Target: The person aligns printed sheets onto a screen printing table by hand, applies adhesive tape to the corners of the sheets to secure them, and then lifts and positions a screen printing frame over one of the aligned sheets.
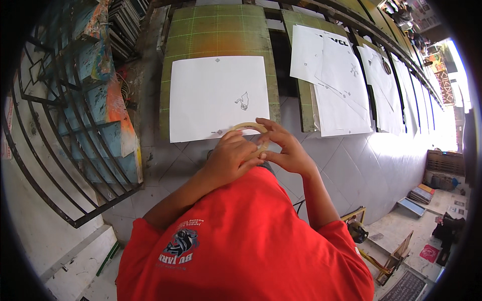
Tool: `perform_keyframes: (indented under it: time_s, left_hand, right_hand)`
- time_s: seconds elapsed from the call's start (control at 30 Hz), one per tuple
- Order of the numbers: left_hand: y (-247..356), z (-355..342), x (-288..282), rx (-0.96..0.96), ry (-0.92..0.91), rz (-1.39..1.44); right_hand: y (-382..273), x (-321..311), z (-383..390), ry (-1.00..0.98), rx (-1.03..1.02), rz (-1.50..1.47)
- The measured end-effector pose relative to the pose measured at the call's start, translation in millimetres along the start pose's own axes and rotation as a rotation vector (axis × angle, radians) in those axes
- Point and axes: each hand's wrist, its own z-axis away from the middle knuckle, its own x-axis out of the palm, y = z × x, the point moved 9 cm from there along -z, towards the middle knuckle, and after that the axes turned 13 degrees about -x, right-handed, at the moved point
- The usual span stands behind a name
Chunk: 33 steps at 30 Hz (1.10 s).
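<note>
A green worktop [216, 25] filled the frame's upper middle; a white sheet [211, 95] lay across its lower half. Near centre, the left hand [232, 154] gripped the tape roll [247, 125] on its left, and the right hand [287, 149] held its right between thumb and fingers. Steadying the roll left-handed probably suited freeing tape cleanly, clear of the small drawing [243, 102].

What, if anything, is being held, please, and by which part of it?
A tape roll, by its rim: the left hand holds its left side, the right hand its right side.
</note>
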Motion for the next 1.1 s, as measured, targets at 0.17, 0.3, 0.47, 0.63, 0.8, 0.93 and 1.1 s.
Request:
perform_keyframes:
  time_s: [0.17, 0.3, 0.47, 0.63, 0.8, 0.93, 1.1]
  left_hand:
    - [2.1, -26.1, 12.2, -0.035, 0.165, -0.116]
    - [-109.9, 33.0, -42.3, -0.475, 0.729, -0.258]
    - [-246.4, 159.1, -47.1, -1.356, 1.014, 0.43]
    - [-270.3, 157.7, -29.7, -1.143, 1.038, 0.901]
    - [-237.0, 132.5, -37.7, -1.074, 1.109, 0.955]
    - [-192.5, 115.0, -66.3, -0.896, 1.03, 1.102]
    - [-184.3, 94.0, -109.7, -0.733, 0.88, 1.331]
  right_hand:
    - [25.4, -79.7, 43.7, 0.228, -0.091, 0.342]
    - [92.8, -178.0, 95.5, 0.618, 0.073, 0.637]
    - [143.0, -188.9, 110.9, 0.518, 0.174, 0.772]
    - [114.2, -179.9, 101.3, 0.532, 0.039, 0.952]
    - [131.1, -112.9, 78.3, 0.479, 0.354, 0.245]
    - [146.6, -22.9, 55.0, 0.371, 0.447, -0.127]
    - [133.5, 11.8, 33.5, 0.5, 0.573, -0.473]
